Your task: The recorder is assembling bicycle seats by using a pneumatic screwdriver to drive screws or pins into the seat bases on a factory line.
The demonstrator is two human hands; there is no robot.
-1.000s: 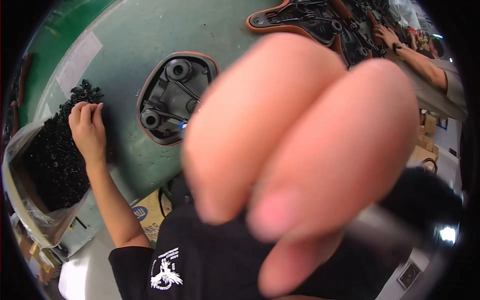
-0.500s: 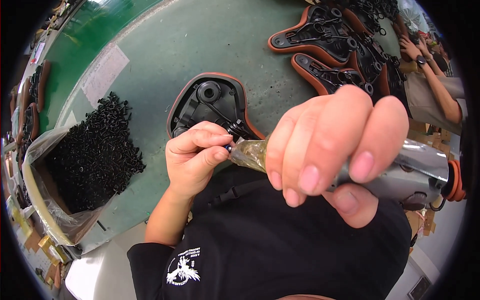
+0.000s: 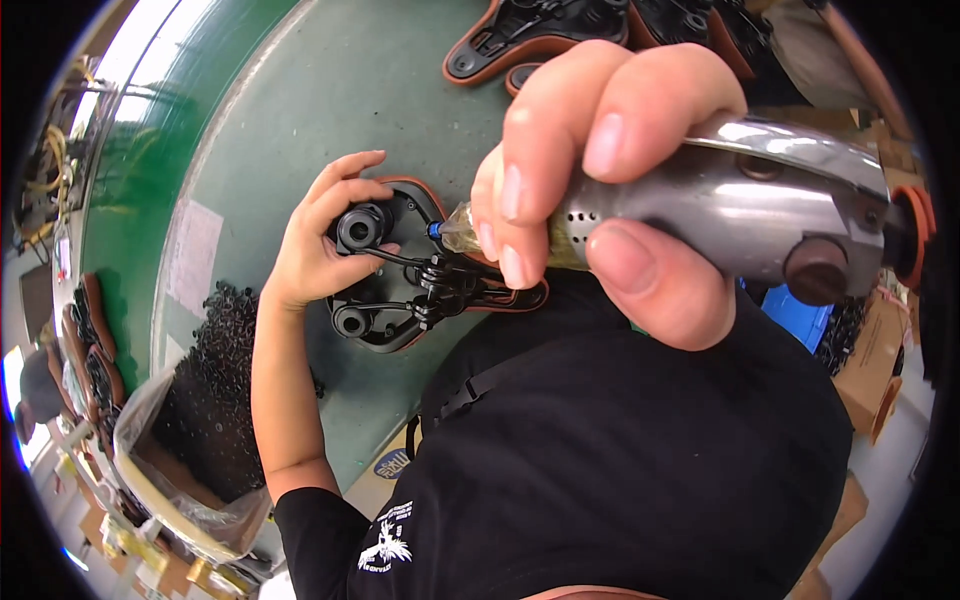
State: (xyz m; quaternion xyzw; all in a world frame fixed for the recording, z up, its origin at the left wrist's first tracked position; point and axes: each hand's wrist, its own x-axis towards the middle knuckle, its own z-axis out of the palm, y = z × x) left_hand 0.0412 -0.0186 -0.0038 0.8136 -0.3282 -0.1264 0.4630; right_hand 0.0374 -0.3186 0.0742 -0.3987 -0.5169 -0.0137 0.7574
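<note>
Two hands worked one saddle (image 3: pixel 400 290), underside up on the desk (image 3: pixel 330 110). Our left hand (image 3: pixel 325 240) pressed a black bushing (image 3: pixel 362 227) onto it; our right hand (image 3: pixel 590 170) clamped a driver (image 3: pixel 760 215), tip just beside. Fastening seemed unfinished; more saddles (image 3: pixel 560 35) lay beyond.

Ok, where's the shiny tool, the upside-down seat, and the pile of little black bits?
Tool (image 3: pixel 740 215): head view, on its silver body.
Seat (image 3: pixel 385 325): head view, on its black underside.
Black bits (image 3: pixel 215 385): head view, on the middle of the heap.
</note>
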